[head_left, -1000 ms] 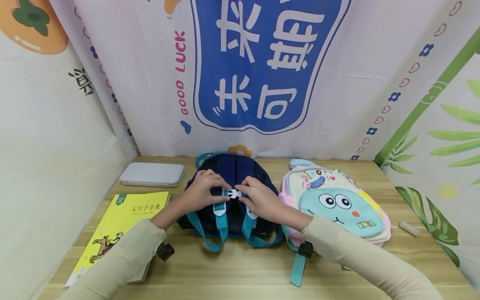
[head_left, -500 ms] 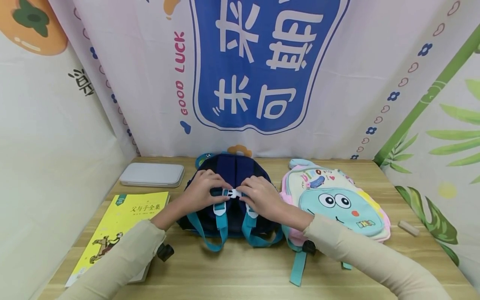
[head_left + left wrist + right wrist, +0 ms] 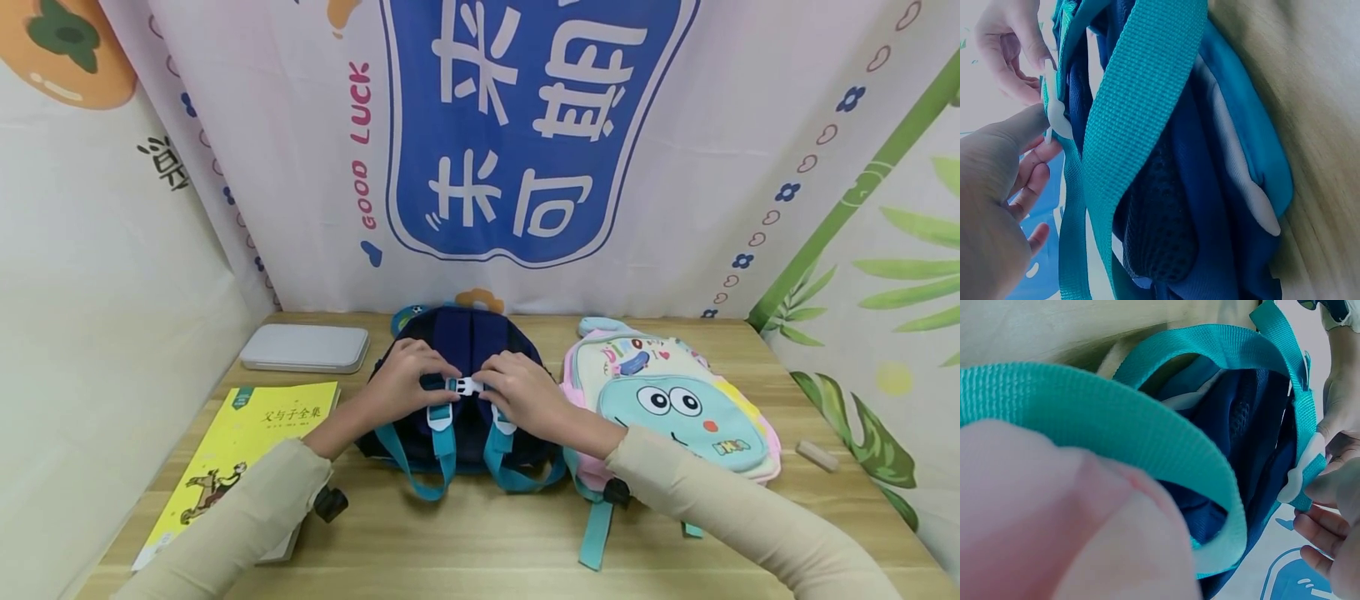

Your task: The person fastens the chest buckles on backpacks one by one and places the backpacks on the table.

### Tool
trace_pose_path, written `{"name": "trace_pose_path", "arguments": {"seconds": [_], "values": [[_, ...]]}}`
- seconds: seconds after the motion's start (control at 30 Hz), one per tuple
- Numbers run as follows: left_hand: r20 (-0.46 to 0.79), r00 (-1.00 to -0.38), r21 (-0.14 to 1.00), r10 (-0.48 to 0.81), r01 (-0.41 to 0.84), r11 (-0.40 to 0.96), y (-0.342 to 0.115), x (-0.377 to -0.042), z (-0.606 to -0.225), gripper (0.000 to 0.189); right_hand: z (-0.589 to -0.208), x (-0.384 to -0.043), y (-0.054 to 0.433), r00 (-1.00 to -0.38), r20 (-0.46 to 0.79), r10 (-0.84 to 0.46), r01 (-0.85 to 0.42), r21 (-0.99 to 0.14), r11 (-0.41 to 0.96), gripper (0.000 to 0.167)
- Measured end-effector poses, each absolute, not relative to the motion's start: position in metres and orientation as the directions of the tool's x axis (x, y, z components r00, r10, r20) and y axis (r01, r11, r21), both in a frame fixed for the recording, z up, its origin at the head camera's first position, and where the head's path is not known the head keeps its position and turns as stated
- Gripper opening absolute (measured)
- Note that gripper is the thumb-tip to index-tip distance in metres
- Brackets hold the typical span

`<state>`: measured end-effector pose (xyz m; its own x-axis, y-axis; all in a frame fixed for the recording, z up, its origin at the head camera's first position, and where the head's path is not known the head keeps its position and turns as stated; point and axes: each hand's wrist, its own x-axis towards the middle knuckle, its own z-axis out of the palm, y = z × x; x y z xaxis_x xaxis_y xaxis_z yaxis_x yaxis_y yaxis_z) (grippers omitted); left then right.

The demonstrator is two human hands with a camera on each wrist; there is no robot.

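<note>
Fingers of the left hand (image 3: 405,382) and right hand (image 3: 522,396) pinch a white buckle (image 3: 468,386) — it sits between their tips, by the middle of a dark blue backpack (image 3: 455,332). Its inside is hidden. Teal straps (image 3: 445,454) loop down from it. On the surface (image 3: 517,537), to the right, lies a pink and mint backpack (image 3: 667,417) with a big-eyed face; to the left, a yellow book (image 3: 258,450) — and a flat gray case (image 3: 305,348) behind it.
</note>
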<state>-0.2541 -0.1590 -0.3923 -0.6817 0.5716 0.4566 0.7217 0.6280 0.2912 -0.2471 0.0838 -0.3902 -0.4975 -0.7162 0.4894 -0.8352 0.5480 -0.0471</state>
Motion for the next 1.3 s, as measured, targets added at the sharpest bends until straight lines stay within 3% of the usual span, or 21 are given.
{"name": "trace_pose_path", "arguments": {"seconds": [0.33,1.3], "values": [[0.505,-0.644,0.256,0.575,0.748,0.612,-0.1586,-0.2561,-0.3979,0.026,-0.3931,-0.2473,0.0821,-0.511,0.495,-0.702,-0.835,-0.095,0.542,0.020],[0.545,-0.609,0.245,0.576,0.773,0.585,-0.1569,-0.2555,-0.3948,0.024,-0.3937,-0.2476,0.0800,-0.545,0.519,-0.658,-0.826,-0.197,0.528,0.016]]}}
